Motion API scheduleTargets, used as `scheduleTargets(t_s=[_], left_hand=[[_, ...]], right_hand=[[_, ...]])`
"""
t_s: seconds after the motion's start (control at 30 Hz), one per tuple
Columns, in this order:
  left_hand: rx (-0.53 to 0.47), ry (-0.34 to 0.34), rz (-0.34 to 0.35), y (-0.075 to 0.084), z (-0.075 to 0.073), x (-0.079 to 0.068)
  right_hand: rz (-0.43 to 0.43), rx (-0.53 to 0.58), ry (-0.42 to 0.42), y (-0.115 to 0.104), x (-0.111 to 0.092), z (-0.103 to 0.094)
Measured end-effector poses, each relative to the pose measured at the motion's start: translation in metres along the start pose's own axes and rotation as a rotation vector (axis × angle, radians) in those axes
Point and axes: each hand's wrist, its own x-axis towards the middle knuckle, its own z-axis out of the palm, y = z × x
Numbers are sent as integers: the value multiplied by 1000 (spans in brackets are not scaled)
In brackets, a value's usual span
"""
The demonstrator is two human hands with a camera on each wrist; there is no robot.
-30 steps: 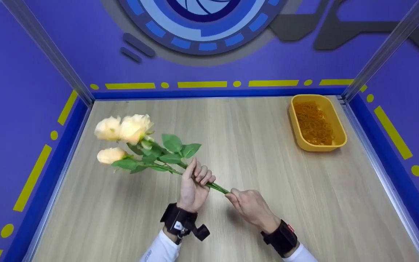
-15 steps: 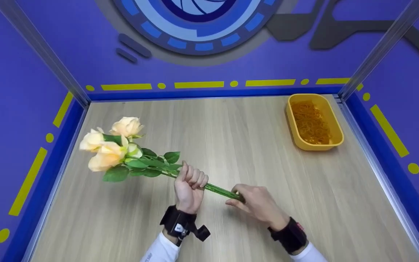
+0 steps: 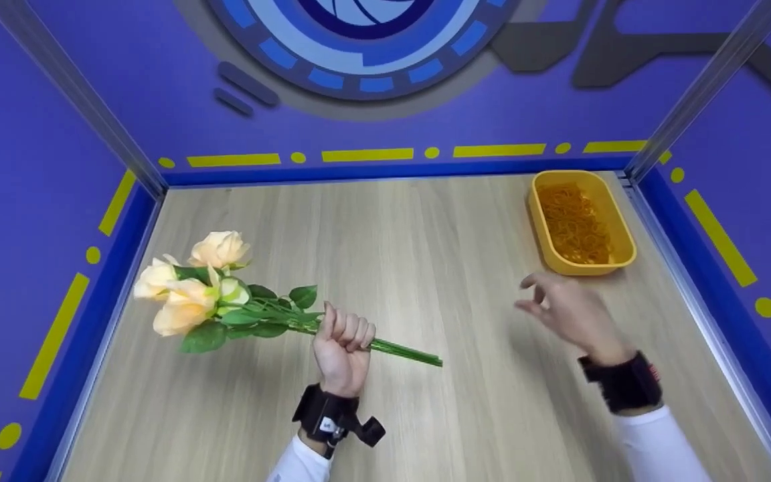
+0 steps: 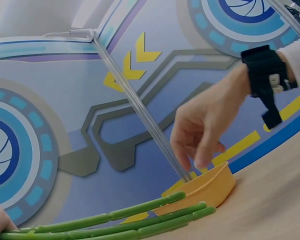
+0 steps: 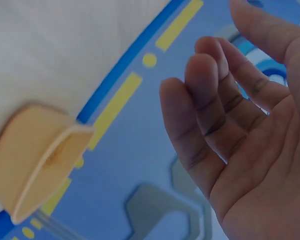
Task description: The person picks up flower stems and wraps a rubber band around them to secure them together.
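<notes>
Pale peach roses [image 3: 188,301] with green leaves are bunched together, their blooms pointing left in the head view. My left hand [image 3: 343,345] grips the green stems [image 3: 405,351] around their middle, and the cut ends stick out to its right. Those stem ends [image 4: 155,220] also cross the bottom of the left wrist view. My right hand [image 3: 573,314] is off the flowers, in the air just in front of a yellow tub [image 3: 589,271]. Its fingers [image 5: 200,85] are loosely bent, with nothing between them and the thumb. Inside the tub lie many thin amber rubber bands [image 3: 573,224].
The tub stands at the back right corner of the wood-grain table [image 3: 412,268]. Blue printed panels [image 3: 372,134] with yellow marks rise along the back and both sides, joined by metal corner posts.
My right hand has let go of the stem ends and moved right and away from me toward the tub. The roses in my left hand have swung slightly lower and left.
</notes>
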Motion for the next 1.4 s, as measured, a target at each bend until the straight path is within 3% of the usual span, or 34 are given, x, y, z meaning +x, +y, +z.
scheduleTargets(t_s=[0.2,0.5,0.7,1.0,1.17,1.4], left_hand=[[-5,12,2,-4,-2,-2],[3,-9,6,-7,-3,-2],[17,1,9,-6,-2,0],[9,7,-1,-6,-2,1],[6,11,-9,-7,-2,0],[9,4,-2,-7,-3,1]], right_hand=[[93,2,-34,48,26,-27],[285,57,-217,106,66,-33],[314,53,-273,127,92,-23],[372,82,-341,155,116,0],[447,102,-410,163,121,5],[495,114,-425,167,120,11]])
